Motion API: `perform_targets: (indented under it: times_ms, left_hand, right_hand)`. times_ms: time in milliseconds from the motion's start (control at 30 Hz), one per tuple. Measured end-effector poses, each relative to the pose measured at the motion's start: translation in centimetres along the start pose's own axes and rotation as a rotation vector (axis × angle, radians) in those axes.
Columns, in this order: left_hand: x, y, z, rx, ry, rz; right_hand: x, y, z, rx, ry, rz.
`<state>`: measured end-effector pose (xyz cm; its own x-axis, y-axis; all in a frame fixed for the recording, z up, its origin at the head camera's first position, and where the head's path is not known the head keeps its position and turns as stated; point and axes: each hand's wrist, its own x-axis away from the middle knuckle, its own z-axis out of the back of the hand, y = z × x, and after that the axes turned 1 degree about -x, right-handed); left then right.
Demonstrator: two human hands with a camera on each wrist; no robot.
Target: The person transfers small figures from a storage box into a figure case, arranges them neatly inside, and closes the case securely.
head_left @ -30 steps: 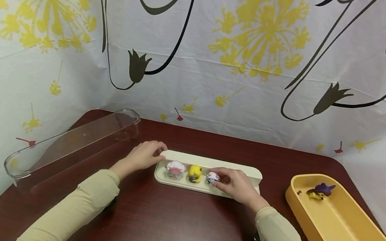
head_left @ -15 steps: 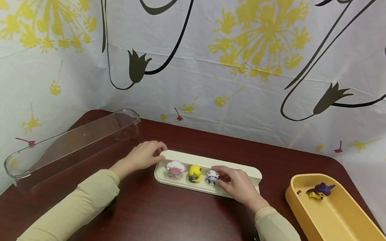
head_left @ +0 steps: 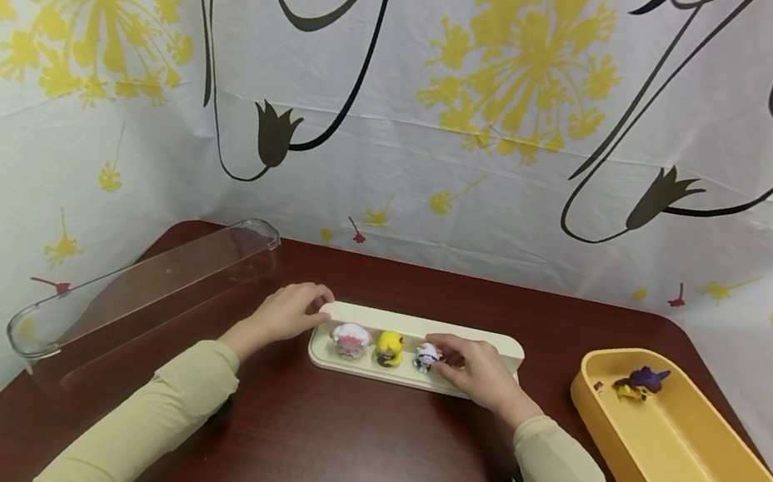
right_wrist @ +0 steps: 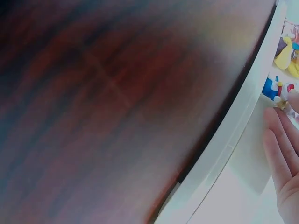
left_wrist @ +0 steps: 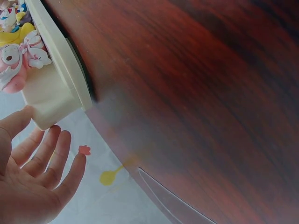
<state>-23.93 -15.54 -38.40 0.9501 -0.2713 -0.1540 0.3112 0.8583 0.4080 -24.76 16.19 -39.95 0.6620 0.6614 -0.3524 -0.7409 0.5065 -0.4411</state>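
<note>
A cream two-level display base (head_left: 419,324) sits on the dark wooden table. On its lower front level stand three small figurines: a pink and white one (head_left: 350,340), a yellow one (head_left: 389,348), and a white one with blue trim (head_left: 426,357). My right hand (head_left: 481,374) pinches the white and blue figurine from its right side, index finger by the head and thumb low at the side. Loosely spread, the fingers of my left hand (left_wrist: 39,172) touch the base's left end at the raised back level.
At the right stands a yellow tray (head_left: 679,456) with a purple and yellow figurine (head_left: 643,381) at its far end. A long clear plastic cover (head_left: 151,288) lies along the left side. A patterned white sheet (head_left: 382,173) hangs behind the table.
My right thumb has drawn back from the front of the white and blue figurine, which now shows its whole front and has shifted very slightly right. My left hand has stayed put.
</note>
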Motion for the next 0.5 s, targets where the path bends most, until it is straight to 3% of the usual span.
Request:
perform_targets:
  times_ms: [267,500]
  left_hand:
    - [0.0,-0.1,-0.1,0.0,-0.005,0.006]
    - [0.0,0.0,0.0,-0.004,-0.004,0.004]
  right_hand:
    - [0.1,-0.4,1.4,0.004,-0.002,-0.028]
    - [-0.2,-0.8,4.5,0.047,-0.02,-0.042]
